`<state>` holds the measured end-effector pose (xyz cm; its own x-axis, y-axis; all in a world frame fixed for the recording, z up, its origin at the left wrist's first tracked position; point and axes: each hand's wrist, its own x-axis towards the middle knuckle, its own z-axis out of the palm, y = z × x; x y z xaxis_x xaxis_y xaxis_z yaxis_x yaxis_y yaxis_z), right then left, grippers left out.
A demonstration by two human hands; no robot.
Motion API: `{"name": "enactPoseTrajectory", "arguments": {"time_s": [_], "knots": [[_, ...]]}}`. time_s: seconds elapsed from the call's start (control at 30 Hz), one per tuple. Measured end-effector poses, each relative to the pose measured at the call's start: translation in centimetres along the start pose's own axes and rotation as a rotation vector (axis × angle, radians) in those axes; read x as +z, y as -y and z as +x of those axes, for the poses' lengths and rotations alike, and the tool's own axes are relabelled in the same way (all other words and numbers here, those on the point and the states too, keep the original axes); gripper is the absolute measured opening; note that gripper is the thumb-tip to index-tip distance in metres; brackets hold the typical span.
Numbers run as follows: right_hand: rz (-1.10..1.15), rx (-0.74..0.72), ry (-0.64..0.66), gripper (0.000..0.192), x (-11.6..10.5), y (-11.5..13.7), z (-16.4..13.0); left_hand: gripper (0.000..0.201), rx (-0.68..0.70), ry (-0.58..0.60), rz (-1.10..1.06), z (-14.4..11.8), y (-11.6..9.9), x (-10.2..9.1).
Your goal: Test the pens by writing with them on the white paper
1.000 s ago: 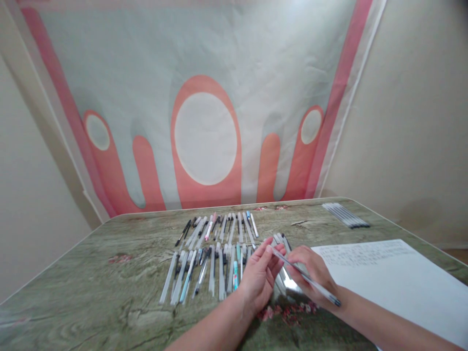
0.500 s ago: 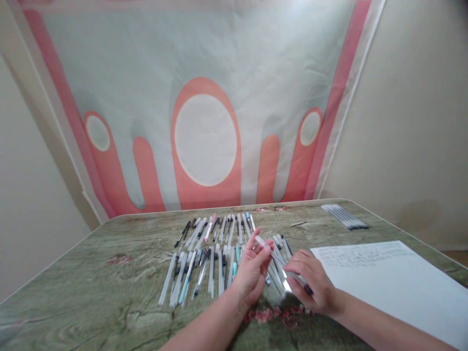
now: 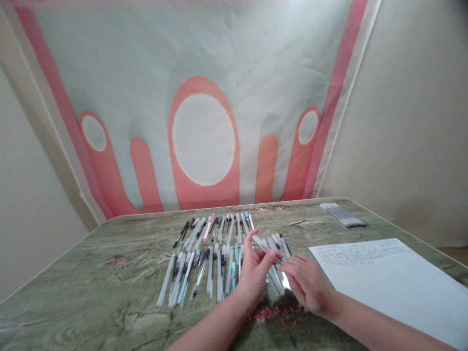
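Observation:
A pale, translucent pen (image 3: pixel 259 242) slants between my two hands above the table. My left hand (image 3: pixel 253 275) pinches it between thumb and fingers, with the index finger raised along its upper end. My right hand (image 3: pixel 310 286) has its fingers closed around the lower end, which they hide. Just beneath and behind the hands lies a group of pens (image 3: pixel 275 280), partly covered by them. Left of my left hand, a front row of pens (image 3: pixel 185 279) lies side by side, several clear, some black or turquoise.
Farther back lies a second row of pens (image 3: pixel 207 231), one of them pink. A sheet of paper (image 3: pixel 387 282) with handwriting lies to the right. Beyond it is a neat bundle of clear, black-tipped pens (image 3: pixel 341 215). A patterned cloth (image 3: pixel 153 63) hangs behind the wood-patterned table (image 3: pixel 91 287).
My right hand has moved up the pen, closer to my left hand. The pen's dark lower end, seen below the right fingers before, is now hidden.

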<state>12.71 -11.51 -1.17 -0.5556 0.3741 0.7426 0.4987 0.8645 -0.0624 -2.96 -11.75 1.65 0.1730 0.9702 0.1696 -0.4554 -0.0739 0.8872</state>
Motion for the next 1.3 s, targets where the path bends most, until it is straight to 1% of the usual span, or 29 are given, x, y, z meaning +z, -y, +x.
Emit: {"name": "enactPoseTrajectory", "arguments": {"time_s": [0.27,0.37,0.47,0.57,0.6,0.67,0.73,0.83,0.9,0.93,1.0,1.07,1.13,1.2,1.23,1.3], "knots": [[0.003,-0.025,-0.04,0.02,0.1,0.3,-0.1,0.06,-0.022,-0.025,-0.003,-0.2,0.0,0.2],[0.011,-0.009,-0.03,0.02,0.1,0.4,0.2,0.061,-0.016,-0.03,-0.01,-0.1,0.2,0.1],[0.037,0.095,0.003,0.019,0.0,0.3,0.8,0.067,-0.018,-0.081,-0.002,0.4,0.5,-0.2],[0.064,0.273,0.028,0.015,-0.2,0.1,1.5,0.075,0.012,-0.212,0.018,1.0,0.6,-0.7],[0.064,0.316,0.038,0.013,-0.4,0.0,1.7,0.077,0.028,-0.259,0.03,1.1,0.6,-0.8],[0.047,0.357,0.07,0.011,-0.6,-0.2,1.9,0.079,0.065,-0.318,0.06,1.4,0.5,-1.0],[0.016,0.369,0.099,0.01,-0.9,-0.4,2.1,0.079,0.088,-0.338,0.079,1.6,0.5,-1.2],[-0.026,0.403,0.126,0.009,-1.7,-1.2,2.6,0.08,0.098,-0.325,0.082,1.7,1.0,-1.3],[-0.044,0.445,0.116,0.012,-2.5,-2.5,2.9,0.081,0.125,-0.308,0.131,1.6,1.5,-1.3],[-0.057,0.473,0.099,0.014,-3.1,-3.6,2.9,0.081,0.144,-0.295,0.188,1.5,1.7,-1.2],[-0.111,0.544,0.047,0.018,-4.3,-6.4,2.6,0.075,0.205,-0.254,0.363,0.9,2.0,-1.1],[-0.222,0.653,0.02,0.022,-5.5,-9.8,1.8,0.063,0.274,-0.182,0.573,0.3,2.1,-0.9],[-0.371,0.816,0.063,0.025,-6.6,-13.2,0.4,0.052,0.359,-0.079,0.76,-0.4,2.0,-0.8],[-0.564,0.994,0.151,0.029,-7.2,-16.0,-1.2,0.044,0.432,0.029,0.894,-0.8,1.9,-0.8],[-0.647,1.069,0.206,0.03,-7.4,-17.1,-1.9,0.042,0.459,0.077,0.944,-0.9,2.0,-0.9],[-0.727,1.152,0.252,0.03,-7.6,-18.6,-3.1,0.041,0.499,0.138,1.014,-1.0,2.1,-1.1]]}}
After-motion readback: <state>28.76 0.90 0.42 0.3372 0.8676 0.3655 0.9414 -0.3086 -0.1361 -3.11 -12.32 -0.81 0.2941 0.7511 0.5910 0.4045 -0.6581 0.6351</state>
